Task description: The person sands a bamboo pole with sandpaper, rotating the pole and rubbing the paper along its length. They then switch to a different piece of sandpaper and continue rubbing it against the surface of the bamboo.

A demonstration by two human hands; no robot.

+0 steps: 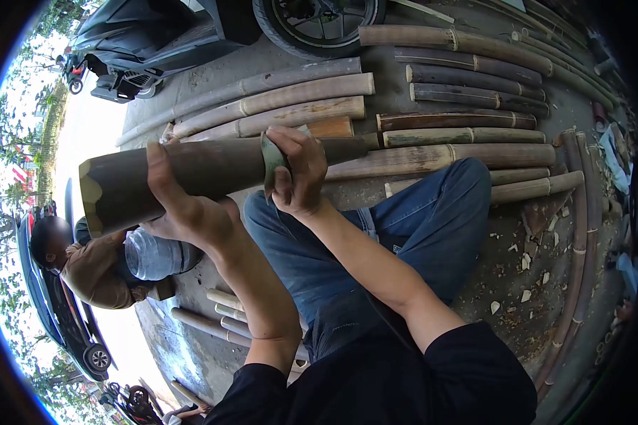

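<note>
In the head view, the dark bamboo section (213,166) lies across the left and centre of the frame, raised above the ground, its wide end toward the left edge and its narrower end toward the middle. The left hand (195,216) grips it from below near the wide end, thumb laid over the surface. The right hand (298,166) is wrapped around it closer to the narrow end, with a grey-green cloth (271,161) pressed between palm and bamboo. To work well here, I would judge, the left hand should bear the weight and stop any roll, staying clear of the pale, faceted rim (88,195), which may be sharp. The right hand should keep the cloth flat under all its fingers, so skin does not drag over splinters, and press evenly around the curve. Keeping the section over the jeans (432,212) would give a ready support. The poles (283,103) lying at upper centre seem near enough to knock, so any turn wants to be small.
</note>
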